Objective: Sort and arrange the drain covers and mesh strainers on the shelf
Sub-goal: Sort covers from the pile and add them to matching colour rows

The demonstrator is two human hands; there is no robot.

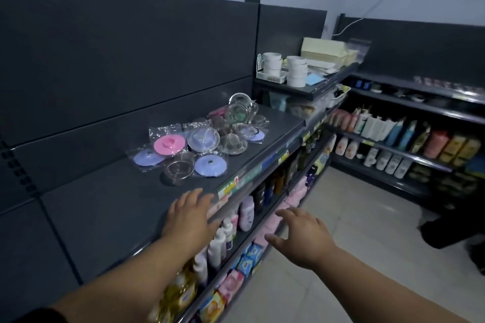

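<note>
A loose heap of bagged drain covers and mesh strainers lies on the dark top shelf (110,207). In it I see a pink drain cover (169,145), two lilac drain covers (149,157) (210,165), a metal mesh strainer (232,143) and a clear round strainer (180,168). More clear and metal pieces are piled behind, near a green-tinted one (238,113). My left hand (189,214) hovers flat over the shelf's front edge, short of the heap. My right hand (301,236) is out over the aisle with fingers spread, holding nothing.
Lower shelves under my arms hold bottles (246,214) and coloured packets (245,263). Further right, a higher shelf carries stacked white cups (296,71) and cream boxes (324,48). Across the tiled aisle floor (341,217) stands another rack of bottles (388,128).
</note>
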